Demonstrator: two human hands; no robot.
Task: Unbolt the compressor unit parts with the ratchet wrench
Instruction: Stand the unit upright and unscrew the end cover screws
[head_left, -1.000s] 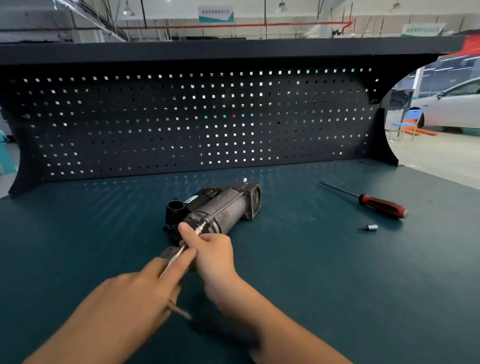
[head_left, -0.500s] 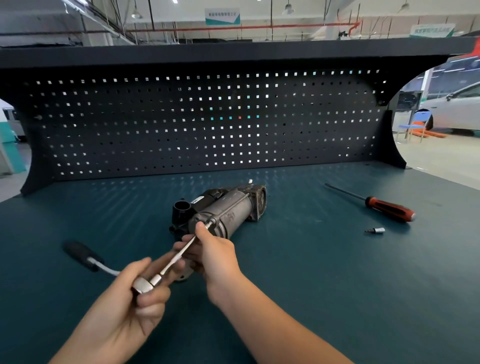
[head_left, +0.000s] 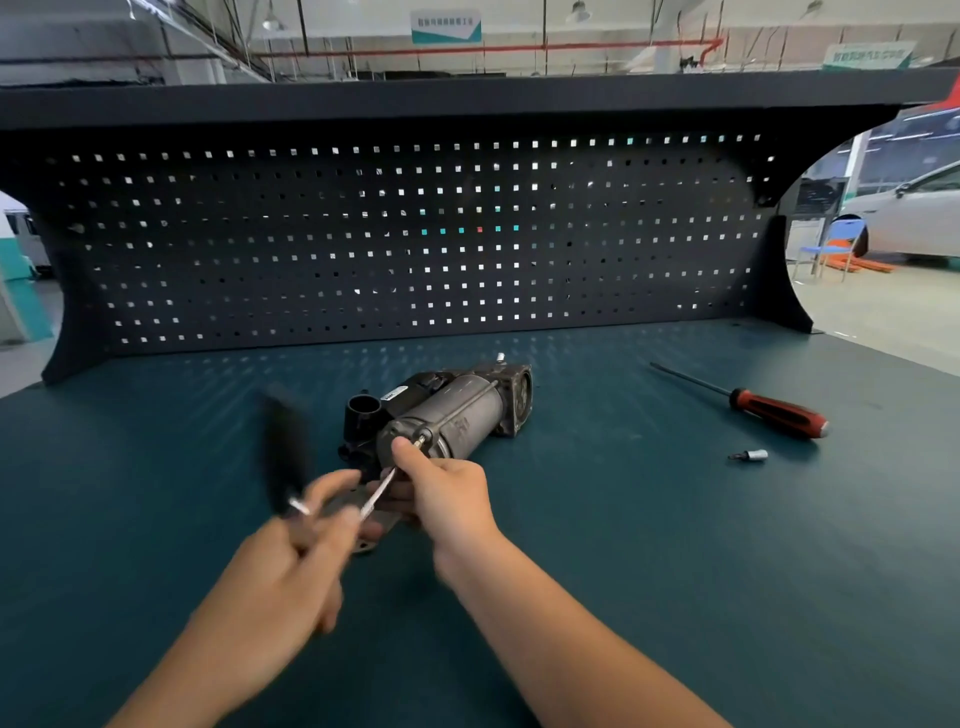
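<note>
A grey and black compressor unit (head_left: 457, 415) lies on its side in the middle of the green workbench (head_left: 649, 545). My left hand (head_left: 291, 561) grips the ratchet wrench (head_left: 285, 447) at its head; the black handle points up and is motion-blurred. A thin silver extension bar (head_left: 378, 491) runs from the ratchet head to a bolt on the compressor's near end. My right hand (head_left: 447, 493) is closed around that bar near the bolt, its thumb against the end cap.
A red-handled screwdriver (head_left: 769, 408) lies at the right of the bench, with a small silver bit (head_left: 750, 456) in front of it. A black pegboard (head_left: 415, 239) walls the back of the bench. A flat metal bracket (head_left: 366, 545) lies under my hands.
The ratchet handle has swung from lying low at the left to pointing upward. My left hand turned with it. The right hand stayed on the bar.
</note>
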